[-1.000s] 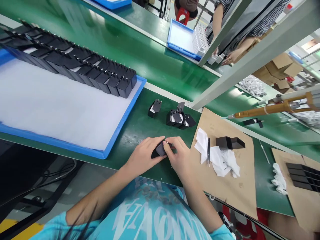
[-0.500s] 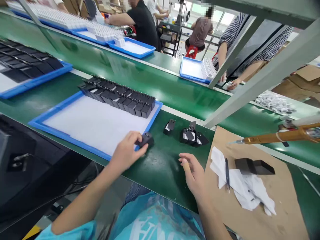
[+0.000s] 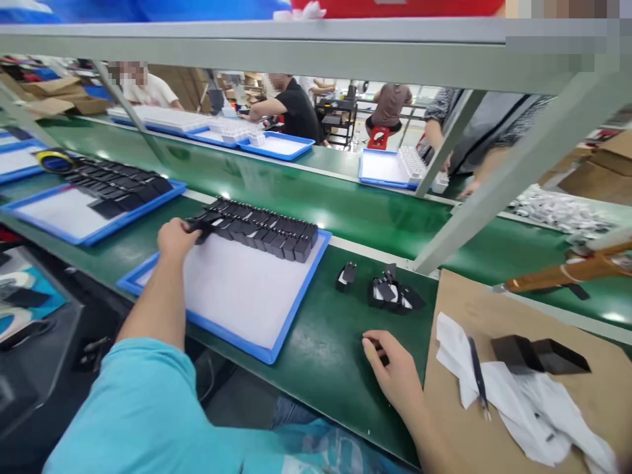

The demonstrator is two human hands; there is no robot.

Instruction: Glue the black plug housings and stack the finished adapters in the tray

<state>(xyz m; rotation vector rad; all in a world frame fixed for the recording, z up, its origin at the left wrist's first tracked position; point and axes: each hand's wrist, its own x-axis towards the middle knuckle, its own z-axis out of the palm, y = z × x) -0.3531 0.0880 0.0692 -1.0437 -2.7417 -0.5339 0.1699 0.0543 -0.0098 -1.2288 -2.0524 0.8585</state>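
Note:
My left hand (image 3: 176, 238) is closed round a black plug adapter (image 3: 201, 230) at the left end of the rows of black adapters (image 3: 266, 230). Those rows stand along the far side of a blue tray (image 3: 276, 352) with a white liner. Fingers hide part of the held piece, so I cannot tell whether it rests on the liner. Over the green bench, my right hand (image 3: 392, 365) is loosely curled, thumb and fingers apart, with nothing in it. Beyond it are a single black adapter (image 3: 346, 276) and a small cluster of open black housings (image 3: 392, 293).
Brown paper (image 3: 459, 408) at right bears tweezers (image 3: 478, 375), white cloth (image 3: 533, 415) and two black housings (image 3: 540, 355). An orange-brown tool (image 3: 567, 273) hangs above it. A slanted metal post (image 3: 494, 178) rises behind. Another filled tray (image 3: 83, 230) is at left. Co-workers sit across the line.
My left hand has carried the black adapter from the tray's near right edge to the left end of the rows. My right hand stays over the bench. The view has tilted up and turned left.

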